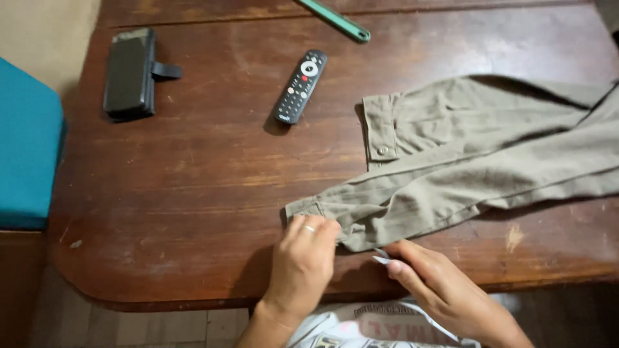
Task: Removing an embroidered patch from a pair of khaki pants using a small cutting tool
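An olive-green garment (pixel 464 154), trousers by the look of the waistband and button, lies across the right half of a worn wooden table (pixel 187 193). My left hand (pixel 303 261), a ring on one finger, pinches the garment's near corner at the waistband. My right hand (pixel 432 283) is beside it at the table's front edge, fingers closed on a small pale tag or scrap (pixel 380 258) under the cloth's edge.
A black remote control (pixel 300 86) lies at the table's middle back. A black case with a strap (pixel 131 72) sits at the far left. A green tool handle (pixel 335 19) pokes in at the top. A teal cushion (pixel 26 148) stands left of the table.
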